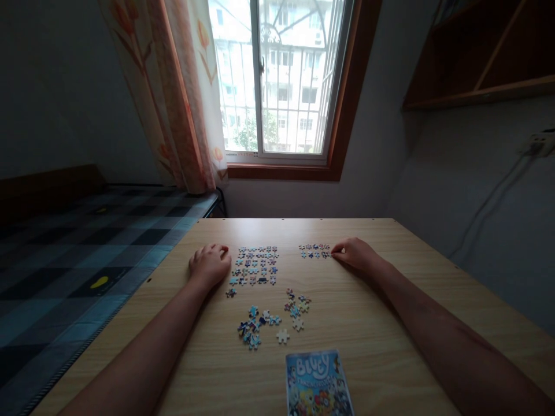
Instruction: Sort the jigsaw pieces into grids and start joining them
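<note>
In the head view, the step in hand looks like laying out jigsaw pieces in rows on the bench (368, 358). The right hand (333, 253) has its thumb and finger brought close together at the near right end of a small block of two rows (311, 255); whether they pinch a piece or only nudge one is too small to tell. The left hand (210, 264) rests palm down, loosely curled, beside a larger block of five rows (262, 280), with nothing seen in its grasp. Nearer the person lie two loose clusters, one of mostly blue pieces (254, 311) and one of mixed pieces (295, 312), with a pale piece (282, 336) between them and a small clump (231, 293) just below the left hand. As a judgement, the next move calls for a light fingertip touch that squares up the end piece without disturbing its neighbours, then a clean release. The prints on the pieces are too fine to read, and some in the blue cluster overlap, so their number is unclear. The picture's bottom edge cuts off the puzzle box (319, 387); the left palm and whatever may lie under it are hidden.
</note>
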Demonstrator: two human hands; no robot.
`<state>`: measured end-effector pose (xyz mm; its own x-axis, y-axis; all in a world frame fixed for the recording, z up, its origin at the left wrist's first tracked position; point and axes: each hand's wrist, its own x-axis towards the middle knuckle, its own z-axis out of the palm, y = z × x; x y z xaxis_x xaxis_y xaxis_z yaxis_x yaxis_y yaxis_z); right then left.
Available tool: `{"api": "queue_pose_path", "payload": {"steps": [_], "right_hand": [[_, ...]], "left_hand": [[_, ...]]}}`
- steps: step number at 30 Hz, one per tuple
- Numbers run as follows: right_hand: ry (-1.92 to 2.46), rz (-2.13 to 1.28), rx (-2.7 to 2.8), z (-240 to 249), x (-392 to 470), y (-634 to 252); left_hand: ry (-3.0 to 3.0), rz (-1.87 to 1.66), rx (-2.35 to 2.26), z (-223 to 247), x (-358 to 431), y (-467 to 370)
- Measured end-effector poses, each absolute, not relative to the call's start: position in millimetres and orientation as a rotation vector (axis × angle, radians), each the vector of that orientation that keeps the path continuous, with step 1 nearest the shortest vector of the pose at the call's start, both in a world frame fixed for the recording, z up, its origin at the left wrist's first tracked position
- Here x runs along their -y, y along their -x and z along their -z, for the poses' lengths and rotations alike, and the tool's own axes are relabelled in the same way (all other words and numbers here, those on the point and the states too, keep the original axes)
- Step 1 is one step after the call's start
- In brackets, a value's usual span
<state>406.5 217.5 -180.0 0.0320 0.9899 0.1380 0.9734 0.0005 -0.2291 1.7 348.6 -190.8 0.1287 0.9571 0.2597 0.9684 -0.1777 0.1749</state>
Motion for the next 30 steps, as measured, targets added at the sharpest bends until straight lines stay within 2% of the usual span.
{"api": "queue_pose_path", "payload": {"steps": [14,30], "right_hand": [[2.022,-0.073,1.990,181.7,-217.0,-411.1],[1.732,0.093,1.731,204.9,-216.4,-405.1]], "left_hand": [[2.339,0.489,2.014,188.7,-345.7,-3.1],[2.337,0.491,2.009,190.5,-346.7,-2.4]]}}
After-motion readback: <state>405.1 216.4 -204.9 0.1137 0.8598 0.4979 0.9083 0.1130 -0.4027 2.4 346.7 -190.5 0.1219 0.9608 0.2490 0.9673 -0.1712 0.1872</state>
